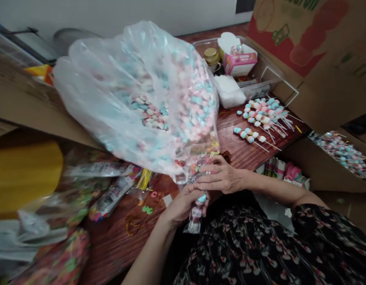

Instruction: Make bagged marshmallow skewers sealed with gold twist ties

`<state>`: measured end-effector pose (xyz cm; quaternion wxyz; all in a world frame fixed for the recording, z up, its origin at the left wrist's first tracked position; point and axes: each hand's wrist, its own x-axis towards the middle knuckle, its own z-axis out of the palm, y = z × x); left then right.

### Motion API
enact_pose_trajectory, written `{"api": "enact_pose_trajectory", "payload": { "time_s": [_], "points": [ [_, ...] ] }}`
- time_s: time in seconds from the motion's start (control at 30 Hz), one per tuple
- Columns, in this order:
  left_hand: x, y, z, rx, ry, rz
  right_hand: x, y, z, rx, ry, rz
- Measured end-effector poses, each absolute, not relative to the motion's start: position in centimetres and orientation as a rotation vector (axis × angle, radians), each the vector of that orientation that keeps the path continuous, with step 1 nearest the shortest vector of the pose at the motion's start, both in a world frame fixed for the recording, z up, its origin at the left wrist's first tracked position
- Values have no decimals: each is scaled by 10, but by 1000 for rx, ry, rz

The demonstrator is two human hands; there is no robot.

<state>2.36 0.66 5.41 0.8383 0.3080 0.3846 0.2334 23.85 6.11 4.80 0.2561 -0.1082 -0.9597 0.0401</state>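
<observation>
Left hand (183, 208) closed around a small clear packet (196, 217) of pastel candy, right hand (221, 178) curled on the gathered neck of a large clear plastic bag (159, 99) of pink and blue candies, spread over the wooden counter (239, 152) near candy skewers (260, 118).

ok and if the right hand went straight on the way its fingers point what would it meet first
Probably the gathered neck of the clear plastic bag of pastel candies: the right hand points across it and seems to touch it, though depth is hard to judge from this view.
</observation>
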Motion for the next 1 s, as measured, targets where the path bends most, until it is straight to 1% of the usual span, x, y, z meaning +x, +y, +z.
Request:
{"api": "enact_pose_trajectory", "payload": {
  "time_s": [0.13,0.23,0.3,0.37,0.47,0.53,0.6,0.7,0.8,0.87,1.0],
  "points": [
    [30,12,50,732,704,325,247,58,42,-271,-2640,75],
    [39,15,51,1169,831,326,249,49,42,-500,-2710,99],
    [45,12,53,1645,1011,374,251,43,41,-751,-2722,200],
    [52,7,53,2069,1149,422,253,38,40,-955,-2699,378],
    [59,1,52,2391,1206,445,255,34,42,-1106,-2627,640],
    [60,2,50,2367,1227,475,256,33,45,-1132,-2567,643],
    [59,6,47,2160,1226,540,257,32,48,-1111,-2514,528],
    [56,12,43,1594,1133,604,260,33,50,-963,-2487,401],
    [54,13,41,1110,1033,480,263,37,47,-820,-2550,364],
    [56,11,41,1120,1031,458,263,41,44,-892,-2578,375],
    [66,7,42,1796,1203,635,257,46,45,-1172,-2621,490]
  ]
}}
